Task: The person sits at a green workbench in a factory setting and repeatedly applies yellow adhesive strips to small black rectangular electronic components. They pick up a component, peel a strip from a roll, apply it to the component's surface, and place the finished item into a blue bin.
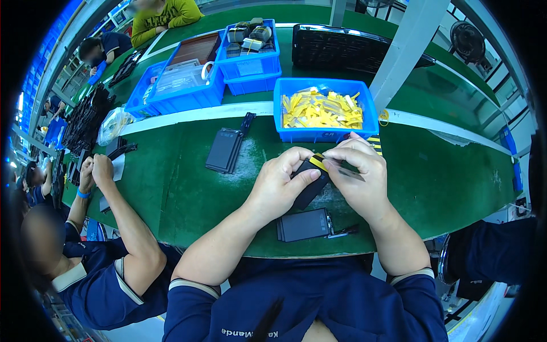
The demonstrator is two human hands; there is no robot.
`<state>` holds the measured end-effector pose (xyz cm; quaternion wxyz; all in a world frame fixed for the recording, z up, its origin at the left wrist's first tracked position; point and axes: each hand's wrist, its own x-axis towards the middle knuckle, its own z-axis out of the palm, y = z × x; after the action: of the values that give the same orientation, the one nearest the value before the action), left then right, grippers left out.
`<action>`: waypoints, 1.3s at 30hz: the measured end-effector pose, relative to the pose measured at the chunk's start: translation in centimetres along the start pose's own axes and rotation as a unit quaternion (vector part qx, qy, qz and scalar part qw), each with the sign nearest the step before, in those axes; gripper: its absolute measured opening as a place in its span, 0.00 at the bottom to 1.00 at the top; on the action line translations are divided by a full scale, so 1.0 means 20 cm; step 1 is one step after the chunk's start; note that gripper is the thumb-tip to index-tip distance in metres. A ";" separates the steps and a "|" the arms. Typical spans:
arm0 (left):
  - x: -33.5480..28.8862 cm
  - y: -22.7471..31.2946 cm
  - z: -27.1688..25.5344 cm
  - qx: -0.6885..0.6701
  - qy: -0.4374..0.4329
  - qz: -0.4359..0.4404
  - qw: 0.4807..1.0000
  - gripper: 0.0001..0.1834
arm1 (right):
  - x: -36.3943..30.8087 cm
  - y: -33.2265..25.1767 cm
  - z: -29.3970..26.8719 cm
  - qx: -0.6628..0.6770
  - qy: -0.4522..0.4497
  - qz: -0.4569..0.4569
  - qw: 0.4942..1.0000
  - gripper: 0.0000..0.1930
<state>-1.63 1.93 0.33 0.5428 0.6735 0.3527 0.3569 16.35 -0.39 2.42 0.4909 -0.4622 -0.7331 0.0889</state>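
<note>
My left hand [279,178] is closed around a flat black rectangular pack [309,192], possibly a battery, tilted above the table. Across the pack's upper end runs a yellow strip [318,163]. My right hand [364,178] pinches at that end, its fingertips touching the strip, and a clear film piece [348,172] juts out from under its fingers. Just below my hands another black pack [305,225] lies flat, a short connector tail at its right. Farther left sits a small stack of black packs [224,150] with a tail pointing away.
Beyond my hands stands a blue bin [327,135] of yellow strips, against a grey post [407,54]. Blue crates [191,98] line the back left. A dark panel [336,50] leans behind. At left, a co-worker's hands [97,170] work on the same green table [188,208].
</note>
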 end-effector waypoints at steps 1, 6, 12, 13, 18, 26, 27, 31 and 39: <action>0.00 0.00 0.00 0.026 0.003 0.010 1.000 0.13 | 0.00 0.00 0.00 -0.020 -0.004 -0.010 1.000 0.10; -0.03 0.06 0.01 0.201 0.030 0.139 0.969 0.14 | -0.01 0.01 0.00 -0.032 -0.022 -0.016 0.999 0.11; -0.02 0.05 0.00 0.081 0.026 0.062 0.994 0.14 | 0.01 0.03 -0.01 -0.062 -0.024 -0.051 0.996 0.10; -0.02 0.05 -0.01 0.030 0.026 0.039 0.998 0.14 | 0.02 0.03 -0.03 -0.088 -0.032 -0.062 0.994 0.10; 0.00 0.01 -0.01 -0.054 0.036 0.015 0.998 0.13 | 0.03 -0.06 -0.03 -0.200 0.012 -0.137 0.970 0.14; 0.00 0.00 -0.01 -0.087 0.002 -0.011 0.996 0.15 | 0.04 0.00 -0.08 -0.089 0.073 -0.134 0.984 0.15; 0.01 -0.02 -0.01 -0.148 0.010 -0.008 0.989 0.15 | 0.04 -0.03 -0.07 -0.069 0.056 -0.150 0.985 0.14; 0.02 -0.02 -0.02 -0.225 0.020 0.017 0.974 0.13 | -0.01 -0.06 0.00 -0.080 -0.011 -0.168 0.982 0.11; -0.02 0.04 -0.01 0.071 0.051 0.113 0.990 0.17 | 0.02 -0.05 -0.05 -0.079 -0.042 -0.150 0.985 0.13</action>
<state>-1.94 1.50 1.10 0.4314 0.7265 0.3260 0.4240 16.53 -0.93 3.74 0.4294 -0.3802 -0.8188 -0.0253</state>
